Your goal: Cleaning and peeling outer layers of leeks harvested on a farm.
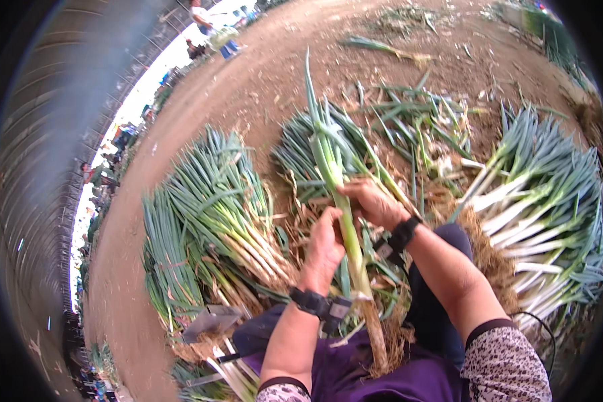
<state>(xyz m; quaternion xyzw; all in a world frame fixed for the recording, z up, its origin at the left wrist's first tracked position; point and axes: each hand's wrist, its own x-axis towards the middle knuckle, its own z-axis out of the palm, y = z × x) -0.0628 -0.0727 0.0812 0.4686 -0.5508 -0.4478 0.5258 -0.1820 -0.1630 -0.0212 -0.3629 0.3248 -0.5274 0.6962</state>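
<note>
One long green onion [354,264] stands at a slant in front of me, its green leaves pointing away and its brownish root end down over my lap. My left hand [325,244] is closed around the left side of the stalk at mid-length. A little higher up, my right hand [375,203] grips the same stalk where the leaves begin to fan out. Dry, peeling skin and stringy roots [398,338] show near the lower end. Behind the stalk lies a bunch of green onions [295,154], partly hidden by it. Black bands sit on both wrists.
A large heap of unpeeled green onions [208,194] lies to the left, beside a flat grey piece [211,321]. At the right are cleaned onions with white stalks [516,228]. Leafy trimmings [435,127] litter the dirt floor. Purple cloth [395,378] covers my lap. A person [201,17] is far off.
</note>
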